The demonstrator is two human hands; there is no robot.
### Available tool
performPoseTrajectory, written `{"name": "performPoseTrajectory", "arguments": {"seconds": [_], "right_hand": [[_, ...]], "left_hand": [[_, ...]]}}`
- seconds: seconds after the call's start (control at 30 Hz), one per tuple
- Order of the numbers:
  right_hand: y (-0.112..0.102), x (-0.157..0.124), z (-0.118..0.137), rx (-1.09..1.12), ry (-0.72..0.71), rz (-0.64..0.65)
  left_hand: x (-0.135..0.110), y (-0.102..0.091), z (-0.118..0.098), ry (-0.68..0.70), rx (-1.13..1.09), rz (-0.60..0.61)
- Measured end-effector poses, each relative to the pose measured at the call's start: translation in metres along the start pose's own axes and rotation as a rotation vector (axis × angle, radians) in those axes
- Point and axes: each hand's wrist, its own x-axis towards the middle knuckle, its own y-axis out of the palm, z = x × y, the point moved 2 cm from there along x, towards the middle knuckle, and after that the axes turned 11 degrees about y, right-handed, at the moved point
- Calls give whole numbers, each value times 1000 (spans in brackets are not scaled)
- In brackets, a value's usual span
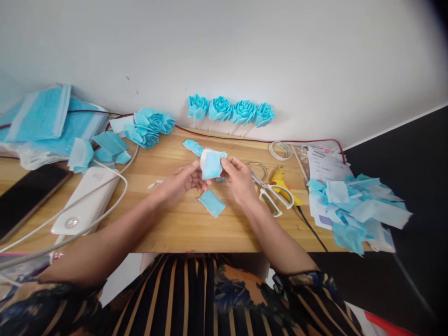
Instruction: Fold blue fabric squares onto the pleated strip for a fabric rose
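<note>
"Head view: what is gripped, and how?"

"A pale blue fabric piece (212, 164) is pinched at its left edge by the left hand (185, 179) and at its right edge by the right hand (240, 179). Both hands are closed on it with thumb and fingertips. It is held just above the wooden table (175, 228), about midway across. It is probably held by its two edges so that the cloth is kept taut and flat towards the eye."

"And what is laid around it?"

"A folded blue piece (212, 203) is set on the table directly below the hands, and a blue strip (193, 147) lies just behind them. The scissors (271, 191) and a yellow glue gun (280, 179) are placed beside the right hand, seemingly for easy reach. Four blue fabric roses (231, 111) are stood in a row against the wall, and a looser rose cluster (150, 126) lies to the left of them."

"Is anything kept in a container?"

"At far left, a stack of blue face masks (45, 121) appears to be wrapped in clear plastic, though the wrapping is not clearly made out. Nothing else is contained. The blue offcuts (353, 207) are heaped loose over papers (325, 165) at the right edge."
</note>
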Motion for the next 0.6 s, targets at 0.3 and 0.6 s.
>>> {"name": "performPoseTrajectory", "arguments": {"seconds": [0.3, 0.6], "right_hand": [[0, -3, -8, -137, -120, -111], [-4, -11, -8, -246, -142, -123]], "left_hand": [[-5, 7, 5, -33, 95, -19], [-7, 2, 4, -70, 260, 37]]}}
